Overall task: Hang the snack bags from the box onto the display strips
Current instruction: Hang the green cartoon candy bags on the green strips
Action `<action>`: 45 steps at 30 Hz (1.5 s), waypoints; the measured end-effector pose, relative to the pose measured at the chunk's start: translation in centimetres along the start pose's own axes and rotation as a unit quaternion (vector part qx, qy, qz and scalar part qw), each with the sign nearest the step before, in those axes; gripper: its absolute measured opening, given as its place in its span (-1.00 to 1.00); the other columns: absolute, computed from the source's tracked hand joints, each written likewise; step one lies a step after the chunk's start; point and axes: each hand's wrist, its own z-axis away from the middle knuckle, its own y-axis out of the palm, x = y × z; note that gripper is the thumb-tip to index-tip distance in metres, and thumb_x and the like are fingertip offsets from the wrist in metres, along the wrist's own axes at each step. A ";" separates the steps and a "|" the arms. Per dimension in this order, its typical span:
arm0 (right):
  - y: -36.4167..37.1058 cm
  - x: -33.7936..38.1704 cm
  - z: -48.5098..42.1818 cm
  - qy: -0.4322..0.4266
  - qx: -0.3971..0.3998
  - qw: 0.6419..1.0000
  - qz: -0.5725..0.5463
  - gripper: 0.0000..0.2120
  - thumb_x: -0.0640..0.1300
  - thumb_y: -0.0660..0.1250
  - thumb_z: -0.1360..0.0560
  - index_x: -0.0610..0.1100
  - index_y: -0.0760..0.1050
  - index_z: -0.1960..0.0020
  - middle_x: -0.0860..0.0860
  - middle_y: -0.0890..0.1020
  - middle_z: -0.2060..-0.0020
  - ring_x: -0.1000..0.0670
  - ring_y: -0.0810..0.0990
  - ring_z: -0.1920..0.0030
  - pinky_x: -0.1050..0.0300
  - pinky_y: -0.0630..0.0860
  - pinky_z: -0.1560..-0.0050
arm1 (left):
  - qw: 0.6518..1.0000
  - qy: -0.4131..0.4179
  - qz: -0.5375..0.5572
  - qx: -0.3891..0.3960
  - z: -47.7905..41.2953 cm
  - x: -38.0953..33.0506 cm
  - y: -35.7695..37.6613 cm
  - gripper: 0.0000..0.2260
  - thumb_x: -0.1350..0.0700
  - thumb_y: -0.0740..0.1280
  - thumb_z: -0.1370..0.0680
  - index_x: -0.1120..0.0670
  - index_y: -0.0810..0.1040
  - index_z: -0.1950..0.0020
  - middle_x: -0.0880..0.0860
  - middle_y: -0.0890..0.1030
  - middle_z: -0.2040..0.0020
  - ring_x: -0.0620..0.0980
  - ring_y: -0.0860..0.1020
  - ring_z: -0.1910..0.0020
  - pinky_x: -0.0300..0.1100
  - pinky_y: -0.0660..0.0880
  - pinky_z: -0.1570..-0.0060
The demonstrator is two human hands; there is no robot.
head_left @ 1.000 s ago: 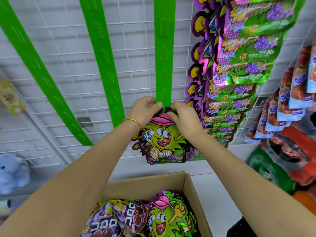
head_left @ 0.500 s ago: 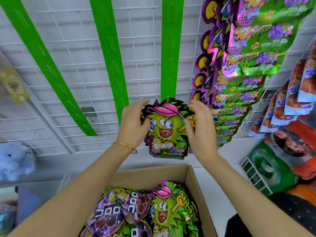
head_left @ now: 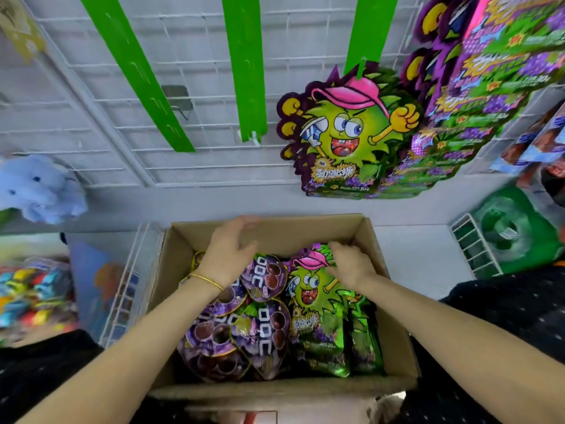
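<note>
Two bare hands reach down into an open cardboard box [head_left: 305, 234] of snack bags.

The bags look glossy and lie overlapped. A loose pinch by the right hand would probably drag a neighbouring bag up with the chosen one, or let that one slip back. Later, pushing the bag's top onto a strip hook at an angle might tear it or leave it hanging crooked.

The left hand [head_left: 227, 255] is open, palm down, with its fingers relaxed and spread. It is above the purple snack bags [head_left: 266, 325], near the box's far wall.

The right hand [head_left: 348, 264] is palm down, with its fingers curled onto the top edge of a green snack bag [head_left: 318, 316], at the cartoon figure's pink cap. It is unclear whether the hand already pinches the bag.

Above and beyond the right hand, a matching hung bag [head_left: 345, 133] dangles from a green display strip [head_left: 370, 29]. Above the left hand hang two bare strips [head_left: 244, 71].
</note>
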 end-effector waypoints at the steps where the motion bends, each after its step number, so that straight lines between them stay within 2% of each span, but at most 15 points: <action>1: -0.1 0.2 0.0 0.014 -0.024 1.000 0.003 -0.53 -0.02 0.36 -0.47 -0.18 0.32 -0.28 -0.19 0.52 -0.18 -0.21 0.44 -0.22 -0.06 0.46 -0.12 | 1.000 -0.003 0.004 0.005 -0.1 0.0 0.0 -0.62 0.29 0.28 -0.48 0.09 0.43 -0.29 -0.04 0.50 -0.17 -0.04 0.46 0.06 -0.30 0.33 -0.03; 8: -0.7 0.5 0.1 0.039 0.040 0.974 -0.217 -0.67 -0.15 0.37 -0.48 -0.30 0.50 -0.18 -0.17 0.58 -0.12 -0.14 0.52 -0.17 0.11 0.42 -0.15 | 0.999 -0.006 0.016 0.027 0.0 0.0 0.6 -0.65 0.29 0.29 -0.49 0.12 0.44 -0.27 0.05 0.52 -0.22 -0.11 0.46 -0.18 -0.38 0.28 -0.10; 12: -4.0 0.2 0.9 0.028 0.056 0.953 -0.297 -0.82 -0.26 0.34 -0.49 -0.41 0.48 0.05 -0.23 0.55 0.13 -0.15 0.51 -0.01 0.08 0.39 -0.02 | 0.997 0.011 -0.007 0.075 0.6 -0.7 0.8 -0.61 0.21 0.32 -0.50 0.11 0.40 -0.33 0.04 0.46 -0.29 -0.11 0.40 -0.26 -0.34 0.29 -0.21; 16: -8.8 0.4 3.0 -0.027 0.082 0.920 -0.382 -0.63 -0.26 0.32 -0.50 -0.32 0.41 -0.28 -0.07 0.50 -0.09 -0.02 0.46 -0.18 0.32 0.37 -0.06 | 0.990 0.045 -0.081 0.107 0.4 -2.7 1.0 -0.50 0.05 0.37 -0.48 0.08 0.34 -0.39 0.04 0.43 -0.35 0.01 0.36 -0.35 -0.22 0.23 -0.32; 19: -11.5 0.4 3.9 -0.072 0.085 0.903 -0.415 -0.62 -0.25 0.30 -0.51 -0.22 0.37 -0.32 0.02 0.43 -0.11 0.06 0.40 -0.18 0.26 0.33 -0.13 | 0.993 0.065 -0.076 0.064 -0.8 -4.6 0.6 -0.75 0.03 0.37 -0.47 0.05 0.52 -0.12 0.04 0.60 0.00 0.08 0.53 -0.06 -0.15 0.43 -0.03; 20: -12.3 0.4 4.2 -0.089 0.074 0.901 -0.418 -0.69 -0.24 0.32 -0.51 -0.16 0.42 -0.24 0.03 0.47 -0.08 0.05 0.43 -0.16 0.26 0.37 -0.08 | 0.994 0.070 -0.059 0.058 -1.2 -5.4 0.2 -0.95 0.08 0.36 -0.48 0.01 0.52 0.09 -0.01 0.56 0.19 0.07 0.51 0.09 -0.17 0.38 0.13; 22: -14.0 0.4 4.5 -0.127 0.041 0.903 -0.408 -0.79 -0.24 0.36 -0.47 -0.07 0.48 -0.09 0.00 0.58 -0.03 0.04 0.52 -0.12 0.28 0.45 -0.01 | 0.993 0.099 -0.044 0.052 -2.2 -7.0 -0.4 -0.71 0.15 0.35 -0.49 -0.09 0.34 0.35 -0.12 0.40 0.38 0.00 0.40 0.25 -0.18 0.26 0.26; 24: -16.0 0.5 4.6 -0.164 -0.009 0.906 -0.390 -0.86 -0.21 0.39 -0.46 -0.06 0.53 0.01 0.06 0.61 0.10 0.26 0.55 0.06 0.39 0.44 0.08 | 0.989 0.132 -0.037 0.059 -3.4 -9.1 -1.2 -0.68 0.17 0.36 -0.48 -0.08 0.32 0.38 -0.13 0.39 0.39 -0.07 0.38 0.31 -0.24 0.28 0.28; 27: -19.5 0.3 4.6 -0.192 -0.108 0.908 -0.356 -0.91 -0.19 0.37 -0.47 -0.24 0.56 0.11 0.04 0.47 0.32 0.26 0.42 0.38 0.41 0.36 0.29 | 0.982 0.173 -0.030 0.066 -5.7 -13.0 -2.9 -0.84 0.14 0.36 -0.48 0.02 0.46 0.29 -0.07 0.46 0.32 -0.19 0.42 0.32 -0.44 0.34 0.29; 28: -20.6 0.1 4.6 -0.200 -0.135 0.910 -0.338 -0.83 -0.18 0.37 -0.47 -0.31 0.55 0.09 -0.04 0.47 0.31 0.21 0.42 0.34 0.38 0.36 0.28 | 0.983 0.179 -0.003 0.049 -6.5 -14.7 -3.6 -0.94 0.13 0.37 -0.48 0.04 0.52 0.19 -0.07 0.50 0.25 -0.23 0.44 0.29 -0.50 0.37 0.27; 30: -22.5 -0.3 4.5 -0.219 -0.174 0.911 -0.303 -0.77 -0.17 0.36 -0.48 -0.36 0.54 0.04 -0.20 0.49 0.23 0.08 0.44 0.24 0.30 0.39 0.22 | 0.980 0.187 0.069 -0.026 -8.7 -17.8 -4.9 -0.82 0.14 0.36 -0.49 0.12 0.54 -0.08 -0.05 0.53 0.08 -0.20 0.50 0.16 -0.58 0.38 0.19; 35: -25.5 -0.1 3.7 -0.228 -0.258 0.905 -0.251 -0.76 -0.14 0.34 -0.50 -0.26 0.56 -0.10 -0.02 0.57 0.12 -0.03 0.51 0.08 0.16 0.41 0.06 | 0.960 0.193 0.151 -0.133 -13.2 -23.4 -5.5 -0.65 0.17 0.33 -0.51 0.24 0.39 -0.26 0.05 0.48 -0.03 -0.06 0.47 0.02 -0.28 0.42 -0.07; 38: -27.0 0.5 3.3 -0.219 -0.305 0.901 -0.218 -0.81 -0.10 0.29 -0.53 -0.20 0.54 -0.05 0.05 0.54 0.20 -0.01 0.50 0.13 0.11 0.41 0.11 | 0.958 0.180 0.168 -0.148 -14.6 -24.7 -5.3 -0.76 0.13 0.34 -0.50 0.23 0.48 -0.10 0.06 0.49 0.14 -0.04 0.45 0.18 -0.22 0.44 0.14; 40: -27.9 1.0 3.2 -0.214 -0.342 0.893 -0.202 -0.87 -0.10 0.27 -0.54 -0.15 0.52 0.03 0.02 0.52 0.29 -0.05 0.48 0.21 0.05 0.41 0.19 | 0.959 0.178 0.159 -0.154 -15.0 -24.9 -5.6 -0.85 0.11 0.34 -0.50 0.15 0.48 0.21 0.02 0.42 0.35 -0.08 0.37 0.37 -0.24 0.33 0.31; 45: -29.4 2.7 2.7 -0.201 -0.430 0.863 -0.175 -0.79 -0.09 0.26 -0.54 -0.18 0.53 -0.09 -0.14 0.62 0.10 -0.16 0.55 0.06 -0.03 0.48 0.07 | 0.967 0.187 0.102 -0.142 -14.2 -25.2 -6.8 -0.60 0.06 0.33 -0.51 0.06 0.24 0.45 0.01 0.21 0.48 -0.08 0.18 0.47 -0.24 0.10 0.48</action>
